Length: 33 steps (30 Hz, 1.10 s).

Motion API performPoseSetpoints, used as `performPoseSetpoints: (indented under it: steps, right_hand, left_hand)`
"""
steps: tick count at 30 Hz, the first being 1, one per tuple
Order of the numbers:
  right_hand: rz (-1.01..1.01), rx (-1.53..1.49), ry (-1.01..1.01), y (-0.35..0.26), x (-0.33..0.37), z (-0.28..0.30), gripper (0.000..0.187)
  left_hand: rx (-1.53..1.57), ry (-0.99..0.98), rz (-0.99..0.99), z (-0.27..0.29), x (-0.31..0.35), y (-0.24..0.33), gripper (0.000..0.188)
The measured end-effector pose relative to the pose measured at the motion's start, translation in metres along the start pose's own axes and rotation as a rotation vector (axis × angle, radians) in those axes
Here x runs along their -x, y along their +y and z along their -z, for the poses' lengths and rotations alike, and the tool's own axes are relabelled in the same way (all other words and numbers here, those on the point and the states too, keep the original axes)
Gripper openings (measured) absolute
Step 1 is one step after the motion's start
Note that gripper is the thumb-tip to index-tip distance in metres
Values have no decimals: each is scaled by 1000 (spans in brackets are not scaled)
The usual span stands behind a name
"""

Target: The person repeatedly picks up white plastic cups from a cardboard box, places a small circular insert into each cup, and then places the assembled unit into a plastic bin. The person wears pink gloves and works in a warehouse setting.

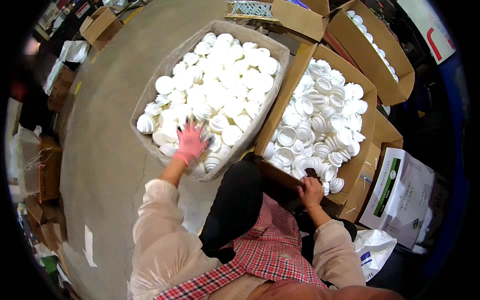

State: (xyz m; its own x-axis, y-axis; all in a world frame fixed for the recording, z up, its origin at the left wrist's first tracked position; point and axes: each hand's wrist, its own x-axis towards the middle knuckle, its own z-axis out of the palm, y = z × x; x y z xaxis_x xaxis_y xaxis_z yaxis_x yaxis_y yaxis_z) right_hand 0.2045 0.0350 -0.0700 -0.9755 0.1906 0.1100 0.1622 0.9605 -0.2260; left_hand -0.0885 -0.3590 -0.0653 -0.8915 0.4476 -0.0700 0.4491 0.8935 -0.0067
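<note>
My left hand (190,142), in a pink glove with dark fingertips, lies with fingers spread on the near side of a heap of white domed plastic pieces (220,75). They fill a bin (151,80) lined with clear plastic. Bare and with its fingers curled, my right hand (312,192) is at the near edge of a cardboard box (367,117). That box holds many white ridged plastic pieces (320,120), some ring-shaped. A small dark brown thing (312,173) shows just beyond my right fingers; its kind is unclear.
Behind the box stands a long carton (400,82) with a row of white pieces. Another open carton (300,20) is at the back. To the right are a white printed carton (400,190) and a white bag (376,247). Boxes (101,29) line the left side.
</note>
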Motion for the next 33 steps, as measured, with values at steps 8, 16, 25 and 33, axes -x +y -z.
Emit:
performPoseSetpoints:
  steps: [8, 16, 25, 33]
  right_hand:
    - [16, -18, 12, -6, 10, -1, 40]
    - [-6, 8, 58, -7, 3, -3, 38]
    - [-14, -8, 44, -1, 12, -3, 38]
    - [-55, -63, 29, 2, 9, -9, 35]
  left_hand:
    - [41, -58, -6, -5, -24, -40, 69]
    - [-113, -65, 253, 24, 0, -114, 70]
    - [-212, -250, 375, -16, 13, -128, 83]
    - [-108, 86, 155, 60, -39, -11, 59]
